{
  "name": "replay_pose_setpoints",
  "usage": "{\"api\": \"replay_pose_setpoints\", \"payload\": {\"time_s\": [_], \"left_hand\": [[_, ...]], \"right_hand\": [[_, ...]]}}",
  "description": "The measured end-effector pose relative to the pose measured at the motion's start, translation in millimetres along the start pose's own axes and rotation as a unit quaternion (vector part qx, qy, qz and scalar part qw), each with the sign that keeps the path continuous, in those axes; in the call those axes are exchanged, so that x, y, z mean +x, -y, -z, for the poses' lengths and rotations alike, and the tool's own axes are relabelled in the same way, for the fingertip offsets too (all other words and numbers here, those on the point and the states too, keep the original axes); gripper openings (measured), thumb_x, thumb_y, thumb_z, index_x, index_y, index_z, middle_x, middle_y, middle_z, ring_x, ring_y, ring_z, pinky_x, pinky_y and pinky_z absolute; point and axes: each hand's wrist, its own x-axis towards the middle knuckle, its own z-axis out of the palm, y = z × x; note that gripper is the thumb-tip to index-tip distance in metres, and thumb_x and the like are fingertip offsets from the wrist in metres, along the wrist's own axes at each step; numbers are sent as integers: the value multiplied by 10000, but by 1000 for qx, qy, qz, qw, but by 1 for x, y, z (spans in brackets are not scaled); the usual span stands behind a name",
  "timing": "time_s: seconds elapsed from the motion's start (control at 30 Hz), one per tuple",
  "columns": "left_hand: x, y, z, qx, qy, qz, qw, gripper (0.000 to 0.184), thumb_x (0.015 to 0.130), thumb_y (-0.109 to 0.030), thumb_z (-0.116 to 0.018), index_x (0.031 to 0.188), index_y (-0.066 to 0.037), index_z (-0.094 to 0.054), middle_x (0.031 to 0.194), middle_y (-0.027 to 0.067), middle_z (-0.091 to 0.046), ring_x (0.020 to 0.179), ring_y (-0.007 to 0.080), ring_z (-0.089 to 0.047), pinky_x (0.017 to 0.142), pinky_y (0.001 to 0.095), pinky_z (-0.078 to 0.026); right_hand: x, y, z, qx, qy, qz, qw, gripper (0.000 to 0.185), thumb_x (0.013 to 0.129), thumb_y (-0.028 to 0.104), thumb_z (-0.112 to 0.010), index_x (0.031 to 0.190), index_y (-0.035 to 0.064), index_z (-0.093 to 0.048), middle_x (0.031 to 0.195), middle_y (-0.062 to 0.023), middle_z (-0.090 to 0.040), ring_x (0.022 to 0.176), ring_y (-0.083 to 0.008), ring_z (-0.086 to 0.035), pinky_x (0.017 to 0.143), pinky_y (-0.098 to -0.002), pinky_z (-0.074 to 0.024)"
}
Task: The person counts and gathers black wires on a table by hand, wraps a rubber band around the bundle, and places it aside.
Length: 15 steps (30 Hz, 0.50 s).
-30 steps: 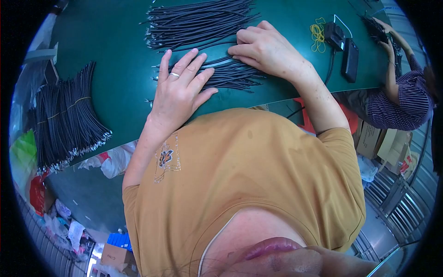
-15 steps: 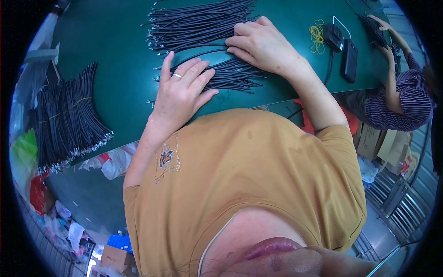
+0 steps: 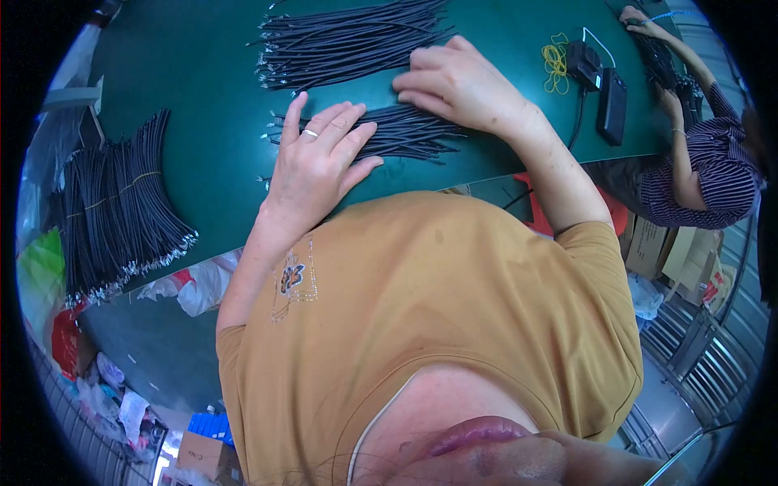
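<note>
My left hand (image 3: 320,154) lies flat, fingers spread, over the left part of a small pile of black cables (image 3: 413,134) with metal ends. It wears a ring. My right hand (image 3: 458,85) is just above the right part of this pile. Its fingers are loosely curled and a little apart, slightly blurred, with no cable visible between them. Beyond both hands lies a larger heap of black cables (image 3: 348,44), its silvery terminals pointing left.
Yellow-banded bundles of black cables (image 3: 121,202) lie at the table's left edge. On the right are a yellow cord (image 3: 555,65), a black adapter (image 3: 583,61) and a black power bank (image 3: 613,107). A co-worker's hand (image 3: 636,18) handles dark cables at the far right.
The single cable that lay between the two piles is no longer seen there. My right hand's fingers have shifted slightly; my left hand has stayed put. The co-worker's far hand moved away from me.
</note>
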Motion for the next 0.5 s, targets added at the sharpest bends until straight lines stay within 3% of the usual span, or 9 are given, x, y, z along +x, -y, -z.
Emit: {"api": "replay_pose_setpoints", "payload": {"time_s": [0.1,0.5], "left_hand": [[0,0,0,1,1,-5,1000,415,868,-329,-888,1199,-107,-774,1325,73,-750,1279,236,-687,1280,612,-329],[1,0,1,-2,-1,-4,1000,414,879,-333,-878,1208,-110,-764,1292,63,-748,1263,230,-685,1265,613,-345]], "right_hand": [[10,-5,-1,-82,-72,-66,992,205,997,293,-754,1176,197,-785,994,-1,-669,1000,-203,-705,868,-411,-461],[9,-8,-1,-136,-67,-37,988,177,990,268,-771,1139,177,-795,976,5,-649,970,-195,-669,877,-396,-459]]}}
